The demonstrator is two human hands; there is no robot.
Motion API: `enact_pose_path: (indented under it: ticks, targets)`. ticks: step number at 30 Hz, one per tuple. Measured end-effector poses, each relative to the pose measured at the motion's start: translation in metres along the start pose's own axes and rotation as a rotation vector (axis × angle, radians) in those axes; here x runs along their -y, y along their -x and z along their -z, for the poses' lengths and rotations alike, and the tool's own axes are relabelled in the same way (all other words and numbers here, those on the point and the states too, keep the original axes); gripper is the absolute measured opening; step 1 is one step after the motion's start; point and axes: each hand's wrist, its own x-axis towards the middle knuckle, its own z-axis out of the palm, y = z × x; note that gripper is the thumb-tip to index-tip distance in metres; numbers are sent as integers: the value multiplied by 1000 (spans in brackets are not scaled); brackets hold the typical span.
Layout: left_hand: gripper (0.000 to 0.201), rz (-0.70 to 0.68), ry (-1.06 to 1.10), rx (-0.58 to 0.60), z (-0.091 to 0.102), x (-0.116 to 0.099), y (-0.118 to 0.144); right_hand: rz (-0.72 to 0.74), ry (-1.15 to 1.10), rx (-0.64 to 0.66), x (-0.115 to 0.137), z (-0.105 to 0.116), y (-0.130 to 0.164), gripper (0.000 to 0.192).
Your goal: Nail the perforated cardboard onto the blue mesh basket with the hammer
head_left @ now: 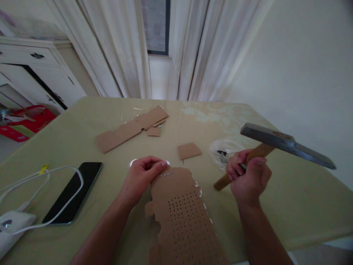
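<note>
A brown cardboard piece [179, 187] with rows of small punched holes lies in front of me, its right edge torn and ragged. At its far left corner, my left hand [145, 173] grips the edge, thumb on top and fingers curled. Beside the thumb, a short row of small silvery dots [166, 174] shows on the cardboard; whether the fingers also pinch something small is hidden. My right hand [248, 173] is wrapped around the wooden handle of a hammer [286, 141], raised to the right of the cardboard with its long metal head uppermost.
Cardboard strips [132, 129] and a small cardboard scrap [189, 151] lie farther back on the table [110, 239]. A clear plastic bag [220, 151] is near the hammer. On the left are a phone [74, 193], a white cable [79, 176] and a white power strip [16, 228].
</note>
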Motion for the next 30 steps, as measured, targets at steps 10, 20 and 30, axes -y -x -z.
enact_pose_path:
  ticks: [10,20,30]
  targets:
    - [36,-53,-92,33,0,2,-1,6,4,0,-1,-1,0,54]
    - [34,-97,-142,57,1,2,-2,14,3,2,-1,-1,0,53]
    - [33,-118,-204,134,3,2,1,9,10,-14,-2,-1,0,53]
